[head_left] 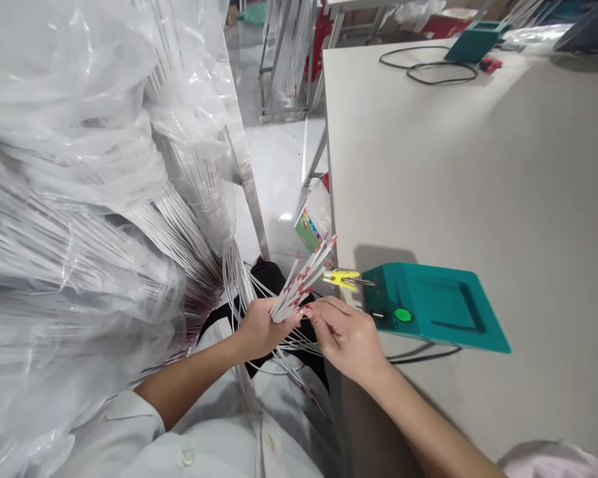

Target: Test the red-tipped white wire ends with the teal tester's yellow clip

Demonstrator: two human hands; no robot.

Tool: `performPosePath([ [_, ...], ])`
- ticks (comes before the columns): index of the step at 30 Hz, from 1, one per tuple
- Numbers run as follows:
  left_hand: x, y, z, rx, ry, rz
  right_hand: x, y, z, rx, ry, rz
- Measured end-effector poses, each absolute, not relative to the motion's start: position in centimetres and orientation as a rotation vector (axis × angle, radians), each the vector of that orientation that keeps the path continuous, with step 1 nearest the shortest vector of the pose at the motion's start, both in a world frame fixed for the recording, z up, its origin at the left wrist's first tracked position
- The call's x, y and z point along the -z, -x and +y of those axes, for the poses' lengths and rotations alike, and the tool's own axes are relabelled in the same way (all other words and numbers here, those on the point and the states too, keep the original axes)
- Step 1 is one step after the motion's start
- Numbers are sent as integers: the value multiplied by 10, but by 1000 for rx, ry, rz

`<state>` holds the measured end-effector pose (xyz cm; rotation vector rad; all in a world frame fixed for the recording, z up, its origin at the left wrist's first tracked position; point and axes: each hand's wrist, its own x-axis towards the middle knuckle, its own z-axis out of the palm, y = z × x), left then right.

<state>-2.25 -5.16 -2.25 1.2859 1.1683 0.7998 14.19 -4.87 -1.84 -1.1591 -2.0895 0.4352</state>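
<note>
A bunch of thin white cables [295, 292] with reddish ends is gripped in my left hand [259, 330], above my lap. The tips fan upward and toward the table. My right hand [351, 337] is closed in a pinch at the lower side of the bunch, its thumb and index finger around one cable end. Just past that hand, a yellow clip [341, 277] sticks out from the left side of a teal device [443, 305] with a green button [403, 315]. The cables trail down over my lap.
Plastic-wrapped bundles of white cables [80, 245] crowd the left side. The table [428, 172] carries another teal device [476, 43] with a black cord [441, 81] at its far end. A metal rack [266, 73] stands on the floor beyond.
</note>
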Motion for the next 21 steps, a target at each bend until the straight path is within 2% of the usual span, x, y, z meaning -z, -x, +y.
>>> performPosePath([
  [3,23,18,-53,-837,-1203,1288,19,-141,-48,-63,1156,-2271],
  [6,18,16,-51,-897,-1159,1345,20,-139,-49,41,1120,-2417],
  [9,13,21,-46,-909,-1181,1321,22,-139,-50,-171,1131,-2420],
  [16,13,26,-43,-861,-1190,1230,16,-137,-46,-736,1220,-1856],
  [19,17,26,-42,-756,-1186,1157,16,-138,-45,-799,1147,-1913],
  [21,17,29,-41,-664,-1204,1120,18,-140,-46,-677,1110,-2026],
])
